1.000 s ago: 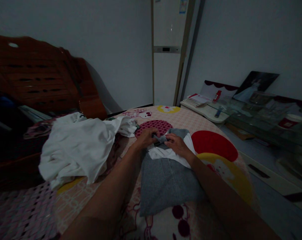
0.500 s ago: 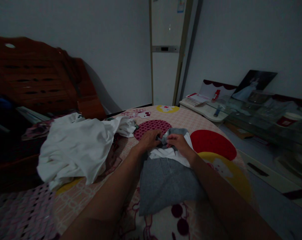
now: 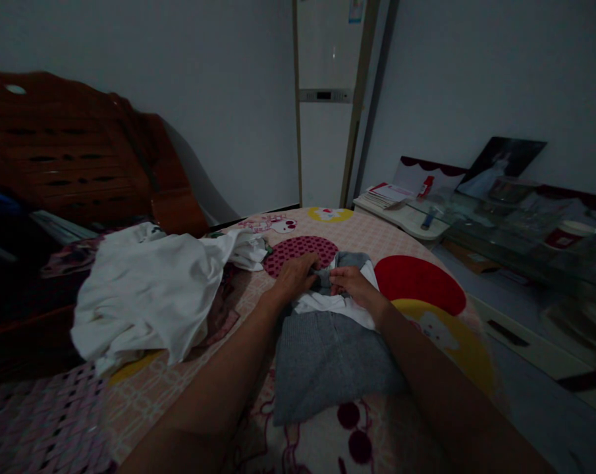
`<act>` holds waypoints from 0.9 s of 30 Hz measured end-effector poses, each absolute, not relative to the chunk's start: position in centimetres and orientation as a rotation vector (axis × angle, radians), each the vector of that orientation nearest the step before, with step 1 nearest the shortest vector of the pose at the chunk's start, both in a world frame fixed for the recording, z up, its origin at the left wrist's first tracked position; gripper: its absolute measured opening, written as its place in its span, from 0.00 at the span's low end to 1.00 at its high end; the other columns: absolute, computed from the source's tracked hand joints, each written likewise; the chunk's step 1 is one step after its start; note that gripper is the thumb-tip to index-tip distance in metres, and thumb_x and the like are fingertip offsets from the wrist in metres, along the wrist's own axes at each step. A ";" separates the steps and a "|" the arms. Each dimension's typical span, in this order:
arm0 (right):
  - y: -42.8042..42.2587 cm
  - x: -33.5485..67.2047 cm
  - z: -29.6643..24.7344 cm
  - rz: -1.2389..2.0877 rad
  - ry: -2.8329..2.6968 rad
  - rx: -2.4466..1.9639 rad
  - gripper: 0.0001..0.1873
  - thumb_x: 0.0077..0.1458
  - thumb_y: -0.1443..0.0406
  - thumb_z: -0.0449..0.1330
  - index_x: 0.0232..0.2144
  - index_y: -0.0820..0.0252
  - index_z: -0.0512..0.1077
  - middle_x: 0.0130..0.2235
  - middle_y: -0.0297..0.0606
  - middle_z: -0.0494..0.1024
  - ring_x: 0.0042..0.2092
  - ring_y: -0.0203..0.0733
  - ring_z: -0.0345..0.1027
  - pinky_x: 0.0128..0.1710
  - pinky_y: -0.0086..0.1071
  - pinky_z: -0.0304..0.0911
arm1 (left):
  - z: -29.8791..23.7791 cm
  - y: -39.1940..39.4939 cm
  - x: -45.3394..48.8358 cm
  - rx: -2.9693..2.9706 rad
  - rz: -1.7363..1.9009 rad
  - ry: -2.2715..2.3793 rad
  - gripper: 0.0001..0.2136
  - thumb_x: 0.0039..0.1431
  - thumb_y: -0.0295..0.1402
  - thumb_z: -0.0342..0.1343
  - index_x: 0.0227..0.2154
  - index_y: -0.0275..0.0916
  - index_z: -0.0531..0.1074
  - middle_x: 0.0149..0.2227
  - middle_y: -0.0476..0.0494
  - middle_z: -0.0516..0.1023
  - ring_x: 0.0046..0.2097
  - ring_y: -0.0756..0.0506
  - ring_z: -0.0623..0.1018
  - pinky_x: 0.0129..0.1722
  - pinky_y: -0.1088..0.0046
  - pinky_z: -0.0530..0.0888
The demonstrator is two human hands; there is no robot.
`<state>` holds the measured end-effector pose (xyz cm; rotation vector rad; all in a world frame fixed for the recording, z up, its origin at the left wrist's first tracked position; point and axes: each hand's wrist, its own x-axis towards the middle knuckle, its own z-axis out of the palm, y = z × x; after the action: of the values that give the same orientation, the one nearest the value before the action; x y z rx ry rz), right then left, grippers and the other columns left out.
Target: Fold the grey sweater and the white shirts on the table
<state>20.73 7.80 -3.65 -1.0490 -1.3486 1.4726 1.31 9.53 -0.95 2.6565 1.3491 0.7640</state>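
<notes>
A grey knit garment (image 3: 334, 365) with a white layer (image 3: 322, 303) at its upper part lies on a round table spread with a patterned cloth (image 3: 179, 401). At the garment's far end, my left hand (image 3: 298, 273) is closed on its grey edge from the left. My right hand (image 3: 354, 283) pinches the same grey edge from the right, fingertips a short way from the left ones. Dim light and the fingers partly hide the gripped fabric. Left of my left arm, a crumpled white cloth (image 3: 149, 289) drapes over the table's edge.
A wooden chair or bench (image 3: 70, 151) stands at the left, with a pink woven seat (image 3: 41, 421) below it. On the right is a glass-topped stand (image 3: 505, 217) carrying a red bottle (image 3: 426, 187), papers (image 3: 389, 195) and a cup (image 3: 569, 234). A tall white cabinet-like unit (image 3: 325, 151) fills the corner.
Both hands stay at the garment's far end, still gripping. The grey edge between them now lies slightly flatter, and my left fingers have shifted a little. The view has barely moved.
</notes>
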 end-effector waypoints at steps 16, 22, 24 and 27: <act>7.9 21.0 -3.8 1.476 -1.293 -1.046 0.13 0.43 0.61 0.68 0.31 0.62 0.78 0.24 0.33 0.75 0.24 0.34 0.67 0.24 0.28 0.60 | -0.6 9.3 1.2 2.656 0.655 1.307 0.21 0.51 0.26 0.56 0.50 0.39 0.71 0.43 0.42 0.80 0.44 0.42 0.78 0.43 0.69 0.70; 7.8 20.6 -4.2 1.432 -1.381 -1.070 0.13 0.35 0.65 0.72 0.28 0.62 0.78 0.28 0.33 0.76 0.27 0.33 0.66 0.28 0.29 0.61 | 0.0 9.5 1.2 2.526 0.670 1.129 0.16 0.50 0.28 0.57 0.44 0.40 0.77 0.45 0.43 0.80 0.48 0.42 0.77 0.49 0.68 0.70; 7.9 20.6 -4.3 1.418 -1.393 -1.067 0.13 0.35 0.65 0.71 0.28 0.62 0.78 0.28 0.33 0.76 0.28 0.34 0.66 0.29 0.29 0.61 | 0.1 9.9 0.9 2.373 0.684 0.952 0.13 0.55 0.33 0.56 0.42 0.39 0.78 0.46 0.43 0.80 0.48 0.43 0.76 0.50 0.68 0.70; 8.0 20.7 -4.5 1.344 -1.484 -1.080 0.14 0.35 0.66 0.70 0.30 0.61 0.79 0.28 0.33 0.76 0.30 0.36 0.68 0.31 0.31 0.62 | -0.1 10.4 0.1 2.131 0.648 0.884 0.19 0.65 0.42 0.45 0.40 0.36 0.78 0.40 0.43 0.81 0.42 0.45 0.76 0.44 0.70 0.71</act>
<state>20.69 8.01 -4.53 -1.0801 -1.4840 1.3443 0.09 10.45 -0.05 2.1314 0.8835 0.6480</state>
